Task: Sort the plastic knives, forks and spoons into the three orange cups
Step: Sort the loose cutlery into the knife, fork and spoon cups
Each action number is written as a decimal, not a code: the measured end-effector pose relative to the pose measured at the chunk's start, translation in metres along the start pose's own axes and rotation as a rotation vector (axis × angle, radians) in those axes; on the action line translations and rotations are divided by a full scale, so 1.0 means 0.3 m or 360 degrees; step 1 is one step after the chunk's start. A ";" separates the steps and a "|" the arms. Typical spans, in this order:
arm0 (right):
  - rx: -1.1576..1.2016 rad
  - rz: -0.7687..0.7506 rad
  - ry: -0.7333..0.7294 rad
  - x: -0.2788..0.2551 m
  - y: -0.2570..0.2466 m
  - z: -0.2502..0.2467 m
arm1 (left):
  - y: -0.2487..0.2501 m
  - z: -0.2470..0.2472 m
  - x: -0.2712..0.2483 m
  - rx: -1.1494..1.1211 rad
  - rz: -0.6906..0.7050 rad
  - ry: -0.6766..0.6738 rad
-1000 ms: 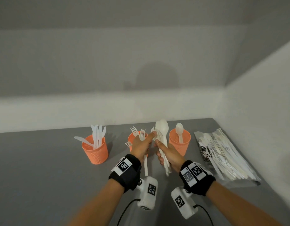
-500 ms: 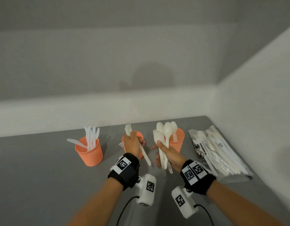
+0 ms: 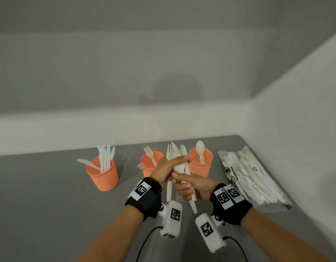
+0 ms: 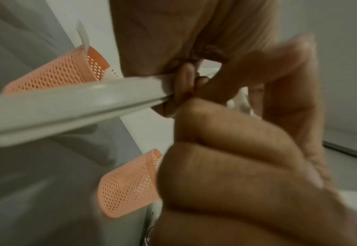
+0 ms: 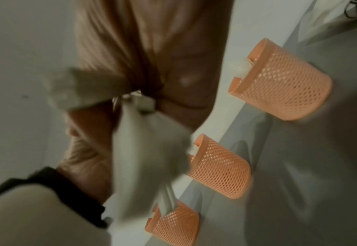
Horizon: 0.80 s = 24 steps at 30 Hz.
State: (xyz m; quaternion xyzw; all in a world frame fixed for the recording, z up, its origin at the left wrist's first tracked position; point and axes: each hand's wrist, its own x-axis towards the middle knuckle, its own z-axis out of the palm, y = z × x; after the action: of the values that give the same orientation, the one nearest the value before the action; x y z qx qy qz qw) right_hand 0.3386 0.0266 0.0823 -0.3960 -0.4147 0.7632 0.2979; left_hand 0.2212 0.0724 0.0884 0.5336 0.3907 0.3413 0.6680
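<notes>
Three orange mesh cups stand in a row on the grey table (image 3: 50,195). The left cup (image 3: 103,174) holds several knives, the middle cup (image 3: 147,164) forks, and the right cup (image 3: 201,165) one spoon. In front of the middle and right cups both hands meet on one bunch of white cutlery (image 3: 179,156), a mix of fork, knife and spoons, held upright. My left hand (image 3: 173,168) wraps its upper part, thumb across it. My right hand (image 3: 185,188) grips the handles lower down. The left wrist view shows fingers pinching a white handle (image 4: 68,108).
A clear plastic bag (image 3: 252,176) with more white cutlery lies at the right, next to the side wall. The back wall runs close behind the cups. Wrist cameras and cables hang under both wrists.
Half a second ago my left hand was apart at the middle cup with a fork. It has come back to the right and now grips the bunch together with my right hand.
</notes>
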 end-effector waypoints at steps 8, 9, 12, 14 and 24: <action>-0.0304 0.0015 0.0235 0.013 -0.011 -0.030 | 0.020 0.052 0.013 0.0126 0.0130 0.0340; -0.0340 -0.0053 0.0333 0.015 -0.013 -0.027 | 0.019 0.057 0.025 0.0190 0.0163 0.0424; -0.0604 -0.0281 0.0671 0.026 -0.021 -0.007 | 0.014 0.077 0.051 0.0321 0.0270 0.0668; -0.0611 -0.0335 0.0816 0.040 -0.019 0.004 | 0.006 0.087 0.063 0.0353 0.0287 0.0715; -0.0234 -0.0508 0.0945 0.052 0.000 -0.058 | -0.031 0.022 0.067 0.0273 0.0199 0.0495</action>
State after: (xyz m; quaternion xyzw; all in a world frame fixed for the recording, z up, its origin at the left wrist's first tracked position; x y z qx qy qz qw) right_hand 0.3454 0.0456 0.0710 -0.5514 -0.4206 0.5265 0.4918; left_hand 0.2366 0.0851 0.0769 0.5525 0.4830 0.4258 0.5293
